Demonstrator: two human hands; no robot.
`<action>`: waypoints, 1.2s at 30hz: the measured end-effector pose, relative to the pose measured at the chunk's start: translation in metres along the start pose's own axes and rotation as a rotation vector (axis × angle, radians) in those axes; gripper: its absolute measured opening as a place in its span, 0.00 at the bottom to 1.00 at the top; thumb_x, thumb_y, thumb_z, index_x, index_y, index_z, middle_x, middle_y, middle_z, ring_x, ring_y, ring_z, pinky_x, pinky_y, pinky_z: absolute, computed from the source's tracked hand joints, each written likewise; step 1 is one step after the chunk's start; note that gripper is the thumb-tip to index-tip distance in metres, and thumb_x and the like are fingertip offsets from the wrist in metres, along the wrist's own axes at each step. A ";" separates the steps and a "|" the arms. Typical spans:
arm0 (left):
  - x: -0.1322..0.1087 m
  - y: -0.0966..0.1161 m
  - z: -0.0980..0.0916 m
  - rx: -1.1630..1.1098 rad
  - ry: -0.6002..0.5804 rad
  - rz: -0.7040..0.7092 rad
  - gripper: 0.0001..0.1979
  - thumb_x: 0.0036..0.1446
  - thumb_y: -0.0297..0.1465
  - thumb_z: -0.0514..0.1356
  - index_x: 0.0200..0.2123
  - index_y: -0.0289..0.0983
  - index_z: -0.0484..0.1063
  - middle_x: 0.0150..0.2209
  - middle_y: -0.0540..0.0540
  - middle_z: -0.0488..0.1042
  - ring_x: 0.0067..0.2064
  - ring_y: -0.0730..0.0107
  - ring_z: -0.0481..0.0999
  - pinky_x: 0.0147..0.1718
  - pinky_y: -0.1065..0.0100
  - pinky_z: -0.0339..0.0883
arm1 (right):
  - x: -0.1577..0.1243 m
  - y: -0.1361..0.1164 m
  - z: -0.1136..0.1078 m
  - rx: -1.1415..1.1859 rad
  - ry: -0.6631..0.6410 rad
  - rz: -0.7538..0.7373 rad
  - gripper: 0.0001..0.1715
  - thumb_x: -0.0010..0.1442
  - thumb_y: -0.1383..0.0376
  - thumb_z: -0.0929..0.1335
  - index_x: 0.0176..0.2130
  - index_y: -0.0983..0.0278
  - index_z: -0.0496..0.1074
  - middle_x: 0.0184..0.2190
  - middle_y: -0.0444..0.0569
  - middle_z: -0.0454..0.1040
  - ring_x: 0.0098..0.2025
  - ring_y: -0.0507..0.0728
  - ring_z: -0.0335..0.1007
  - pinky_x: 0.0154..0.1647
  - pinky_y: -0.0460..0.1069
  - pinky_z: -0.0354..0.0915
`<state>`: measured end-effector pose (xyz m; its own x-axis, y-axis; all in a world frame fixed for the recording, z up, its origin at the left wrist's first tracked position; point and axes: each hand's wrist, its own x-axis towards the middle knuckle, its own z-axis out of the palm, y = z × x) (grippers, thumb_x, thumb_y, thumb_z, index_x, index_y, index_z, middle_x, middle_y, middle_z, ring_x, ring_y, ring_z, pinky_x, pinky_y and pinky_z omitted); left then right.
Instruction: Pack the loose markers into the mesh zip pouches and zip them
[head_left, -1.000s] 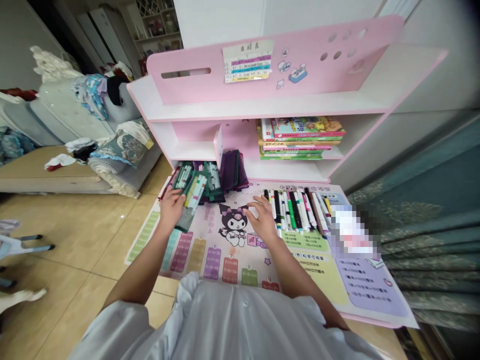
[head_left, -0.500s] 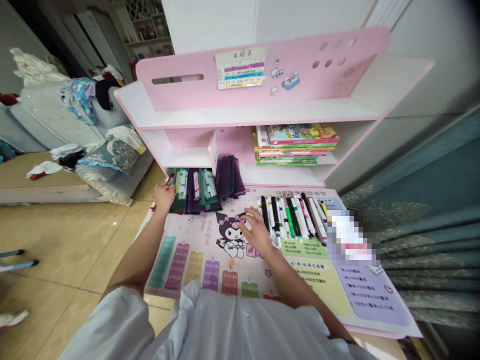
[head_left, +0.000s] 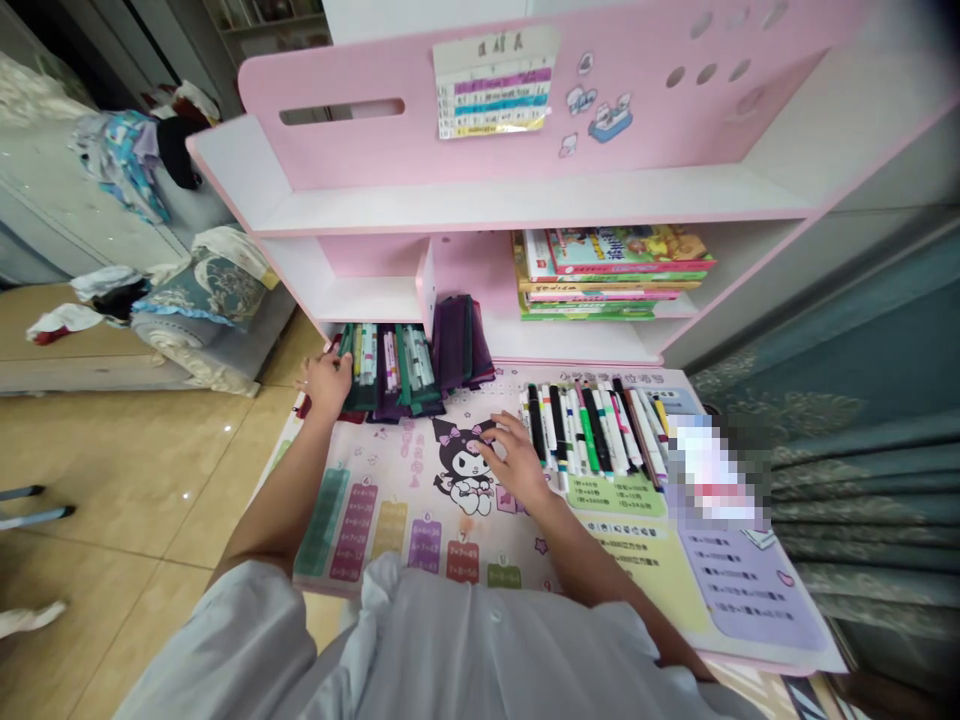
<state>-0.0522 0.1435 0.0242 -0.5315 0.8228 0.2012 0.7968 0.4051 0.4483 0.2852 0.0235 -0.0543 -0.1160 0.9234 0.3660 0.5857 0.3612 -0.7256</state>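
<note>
Covering the desk [head_left: 750, 662]: a vinyl-looking mat [head_left: 397, 470].

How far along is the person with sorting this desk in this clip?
Done: green and purple fabric pen pouches stand packed in a row under the white-and-pink shelf. In hand: the left hand is at that row's left end; the right hand rests on the printed pink desk mat beside the markers. Left: a row of multicoloured felt-tip markers lies out on the mat.
</note>
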 end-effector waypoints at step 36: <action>-0.080 0.143 0.070 0.338 -0.240 0.496 0.38 0.59 0.57 0.51 0.54 0.30 0.76 0.67 0.27 0.58 0.72 0.29 0.40 0.63 0.26 0.32 | 0.002 -0.010 -0.006 -0.014 0.035 -0.056 0.09 0.62 0.59 0.70 0.37 0.61 0.77 0.54 0.58 0.73 0.63 0.65 0.65 0.63 0.62 0.65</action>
<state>0.1241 0.1639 0.0113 -0.0291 0.9949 0.0964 0.9987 0.0248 0.0452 0.2836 0.0208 -0.0427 -0.1211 0.8966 0.4259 0.5901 0.4101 -0.6955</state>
